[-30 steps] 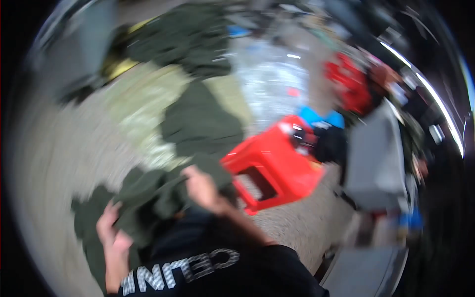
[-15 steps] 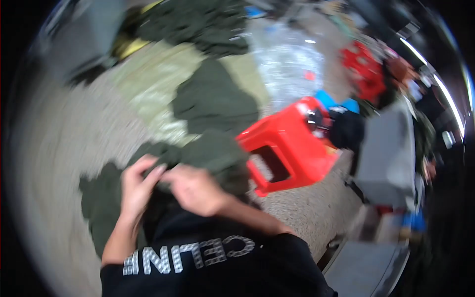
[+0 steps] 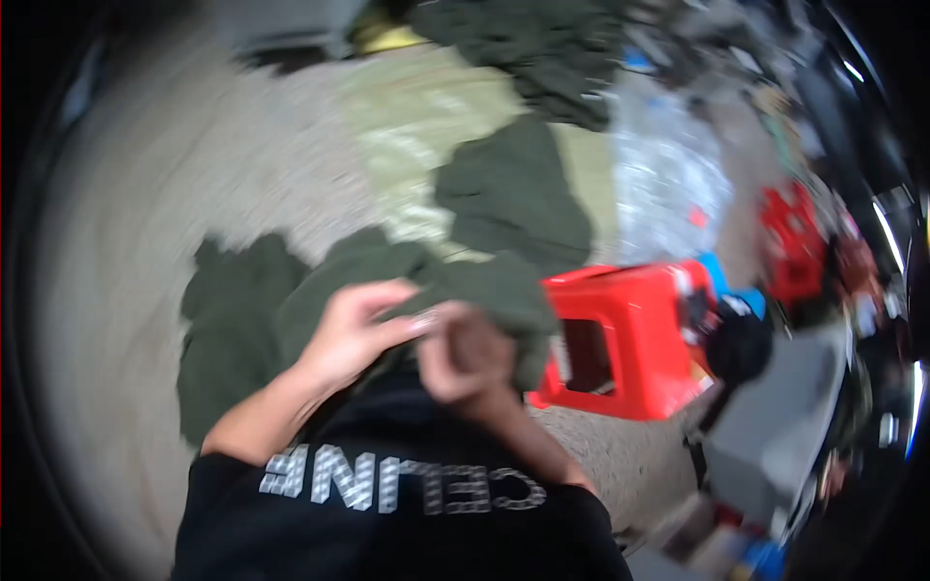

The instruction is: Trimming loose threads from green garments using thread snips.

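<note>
A dark green garment (image 3: 494,287) is bunched across my lap, with more green cloth (image 3: 232,329) spreading to the left. My left hand (image 3: 360,334) pinches the garment's edge between thumb and fingers. Close against its fingertips is my right hand (image 3: 467,356), curled and blurred by motion; whatever it grips is hidden. Just beyond the lap, another dark green cloth piece (image 3: 513,194) lies on a pale yellow-green sheet (image 3: 412,111).
A red plastic stool (image 3: 635,339) lies tipped to my right, with a black rounded item (image 3: 738,344) beside it. Further off are clear plastic wrapping (image 3: 668,179), a dark green cloth heap (image 3: 542,58), another red stool (image 3: 792,237) and a grey bin (image 3: 775,416).
The view has swung, so the surroundings sit further right. My right hand has turned and curled inward beside the left, which still pinches the cloth.
</note>
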The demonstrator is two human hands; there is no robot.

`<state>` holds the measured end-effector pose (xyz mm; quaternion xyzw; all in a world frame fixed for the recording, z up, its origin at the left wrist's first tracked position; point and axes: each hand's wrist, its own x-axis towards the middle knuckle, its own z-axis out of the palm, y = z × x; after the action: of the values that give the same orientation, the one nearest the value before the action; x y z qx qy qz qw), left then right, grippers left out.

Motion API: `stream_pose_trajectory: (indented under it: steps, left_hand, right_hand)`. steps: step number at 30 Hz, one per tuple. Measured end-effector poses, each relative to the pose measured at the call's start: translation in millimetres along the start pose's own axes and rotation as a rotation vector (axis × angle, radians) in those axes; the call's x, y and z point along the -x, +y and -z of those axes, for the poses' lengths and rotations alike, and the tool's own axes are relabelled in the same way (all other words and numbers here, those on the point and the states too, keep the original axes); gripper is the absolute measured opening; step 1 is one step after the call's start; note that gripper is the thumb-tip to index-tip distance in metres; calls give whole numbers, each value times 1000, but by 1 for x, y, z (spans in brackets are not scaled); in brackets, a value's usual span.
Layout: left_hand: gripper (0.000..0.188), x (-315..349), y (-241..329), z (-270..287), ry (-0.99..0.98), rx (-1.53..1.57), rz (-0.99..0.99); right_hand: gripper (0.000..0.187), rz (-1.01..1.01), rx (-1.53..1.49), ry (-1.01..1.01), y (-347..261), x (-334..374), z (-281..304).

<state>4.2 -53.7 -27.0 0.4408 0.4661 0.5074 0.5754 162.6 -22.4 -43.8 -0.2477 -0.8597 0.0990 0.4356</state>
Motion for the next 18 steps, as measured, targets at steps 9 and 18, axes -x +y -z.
stream_pose_trajectory:
  steps: [9, 18]
  left_hand:
    - [22, -7, -33, 29, 124, 293, 167]
    - [18, 4, -27, 26, 208, -235, -196]
  right_hand:
    - [24, -16, -125, -40, 9, -7, -4]
    - [9, -91, -172, 10, -2, -1, -15]
